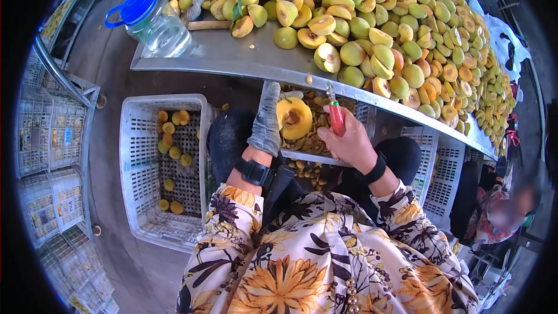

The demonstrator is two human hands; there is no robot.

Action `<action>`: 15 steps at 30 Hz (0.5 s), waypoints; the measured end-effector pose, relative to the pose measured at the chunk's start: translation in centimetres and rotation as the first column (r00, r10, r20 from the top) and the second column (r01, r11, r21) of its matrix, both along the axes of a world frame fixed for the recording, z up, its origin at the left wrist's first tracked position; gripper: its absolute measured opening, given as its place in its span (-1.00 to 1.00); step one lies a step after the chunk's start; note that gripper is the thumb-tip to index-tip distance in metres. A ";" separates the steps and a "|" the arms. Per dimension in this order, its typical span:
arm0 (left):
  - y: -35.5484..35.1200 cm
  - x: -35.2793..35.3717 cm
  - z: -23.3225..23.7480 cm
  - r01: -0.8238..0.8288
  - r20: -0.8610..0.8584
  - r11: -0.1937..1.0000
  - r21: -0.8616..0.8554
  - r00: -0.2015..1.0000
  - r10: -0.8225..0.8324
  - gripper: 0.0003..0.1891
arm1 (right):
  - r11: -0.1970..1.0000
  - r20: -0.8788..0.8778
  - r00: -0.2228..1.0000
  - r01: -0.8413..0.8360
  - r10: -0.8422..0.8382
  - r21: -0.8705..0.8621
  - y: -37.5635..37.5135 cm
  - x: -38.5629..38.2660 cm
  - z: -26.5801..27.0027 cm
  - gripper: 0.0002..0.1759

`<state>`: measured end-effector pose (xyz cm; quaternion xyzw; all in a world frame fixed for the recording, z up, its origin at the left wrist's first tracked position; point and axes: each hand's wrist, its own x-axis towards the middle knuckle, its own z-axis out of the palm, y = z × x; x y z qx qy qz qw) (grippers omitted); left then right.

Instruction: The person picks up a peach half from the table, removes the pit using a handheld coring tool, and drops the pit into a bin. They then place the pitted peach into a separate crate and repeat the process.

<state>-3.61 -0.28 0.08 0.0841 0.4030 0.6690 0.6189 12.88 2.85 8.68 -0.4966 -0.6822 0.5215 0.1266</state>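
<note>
My left hand (267, 117), in a grey glove, is closed on a yellow peach half (294, 118). Its cut face, with a brown hollow in the middle, is turned up toward me. To the right, my bare right hand (350, 139) grips a short knife (336, 117) by its red handle, the metal tip pointing away from me, near the table edge. The knife is apart from the fruit. Below both hands, a crate (314, 159) between my knees holds many small yellow-brown pieces.
A metal table (244, 52) carries a large heap of halved peaches (372, 17) and a blue-lidded water bottle (157, 26). On the left, a white crate (131, 163) holds several peach halves. Stacked crates (49, 134) stand farther left. Another person (500, 209) sits at right.
</note>
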 end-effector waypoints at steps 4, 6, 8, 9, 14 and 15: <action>-0.2 -0.2 0.5 0.059 0.002 0.998 -0.013 0.998 -0.059 -0.30 | 0.979 -0.210 0.972 0.062 -0.103 -0.194 -0.3 0.1 -0.7 -0.48; -0.4 0.1 0.8 0.157 0.053 0.987 -0.039 0.987 -0.155 -0.27 | 0.985 -0.194 0.979 0.037 -0.070 -0.166 -0.7 -0.3 -1.0 -0.52; -0.8 0.8 3.4 0.263 0.060 0.964 0.037 0.962 -0.265 -0.35 | 0.990 -0.177 0.984 0.012 -0.036 -0.137 -0.6 -0.3 -1.4 -0.55; -0.8 0.5 2.0 0.346 0.089 0.937 0.045 0.933 -0.349 -0.32 | 0.984 -0.140 0.990 0.008 -0.034 -0.180 -0.4 -0.3 -1.6 -0.55; -1.5 1.3 3.6 0.219 0.051 0.970 0.103 0.973 -0.225 -0.41 | 0.900 -0.297 0.913 0.144 -0.281 -0.412 -0.1 0.2 -3.1 -0.63; -1.4 1.4 3.4 0.249 0.042 0.966 0.077 0.967 -0.252 -0.42 | 0.896 -0.300 0.911 0.139 -0.283 -0.422 -0.1 0.1 -3.2 -0.62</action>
